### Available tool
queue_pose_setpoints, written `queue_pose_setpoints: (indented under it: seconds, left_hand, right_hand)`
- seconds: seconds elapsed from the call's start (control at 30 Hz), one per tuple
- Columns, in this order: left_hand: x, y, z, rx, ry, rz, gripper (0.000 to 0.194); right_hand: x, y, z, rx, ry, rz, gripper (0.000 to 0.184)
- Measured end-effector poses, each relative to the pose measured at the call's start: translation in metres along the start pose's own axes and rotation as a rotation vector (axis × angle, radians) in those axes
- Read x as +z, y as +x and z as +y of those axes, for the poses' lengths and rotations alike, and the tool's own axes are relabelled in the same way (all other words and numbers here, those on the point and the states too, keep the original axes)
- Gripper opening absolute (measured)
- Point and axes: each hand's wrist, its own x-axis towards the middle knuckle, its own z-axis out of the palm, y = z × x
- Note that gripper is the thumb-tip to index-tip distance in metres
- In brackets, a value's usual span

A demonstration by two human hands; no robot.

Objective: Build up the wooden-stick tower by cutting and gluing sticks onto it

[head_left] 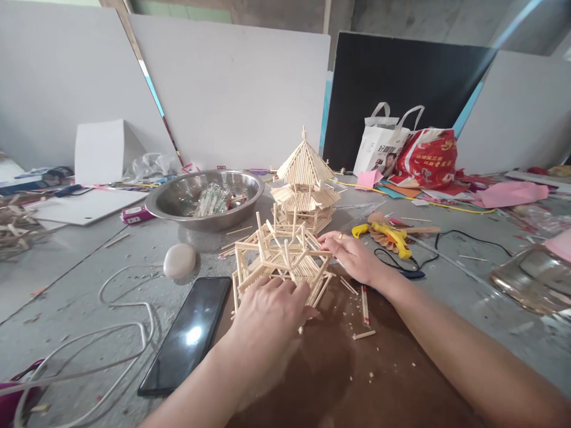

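In front of me on a brown board point(330, 368) stands a lattice frame of thin wooden sticks point(250, 267), with several short sticks pointing up from it. My left hand point(272, 303) is wrapped over the near side of this frame, its fingertips partly hidden among the sticks. At the frame's right side, my right hand point(350, 255) pinches a stick at the upper edge between thumb and fingers. Right behind the frame is a stick pagoda point(306, 196) with a pointed, tiered roof. Loose sticks point(364, 335) and small crumbs lie on the board beside my right forearm.
A steel basin point(205, 220) with plastic packets sits behind left. Nearby lie a black phone point(187, 339), a pale round object point(179, 261) and a white cable point(147, 321). A yellow glue gun point(392, 238) with black cord lies right, bags point(428, 157) farther back.
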Motion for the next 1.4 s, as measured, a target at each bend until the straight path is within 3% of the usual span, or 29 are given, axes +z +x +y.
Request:
queue_pose_setpoints:
  seconds: [0.43,0.83,1.13,1.4]
  left_hand:
    - [-0.015,-0.011,-0.022,-0.063,0.115,-0.168,0.016]
    - [-0.015,-0.013,-0.038,0.007,0.050,-0.148,0.019]
    - [-0.017,-0.012,-0.047,-0.015,0.068,-0.182,0.014]
    - [-0.014,-0.009,-0.048,-0.045,0.068,-0.134,0.012]
  right_hand:
    - [0.009,-0.025,-0.030,-0.089,-0.202,-0.060,0.038]
    - [0.009,-0.035,-0.043,-0.202,-0.284,-0.074,0.038]
    - [0.019,-0.041,-0.055,-0.106,-0.341,-0.059,0.033]
    - [0.007,-0.030,-0.039,-0.167,-0.410,-0.140,0.044]
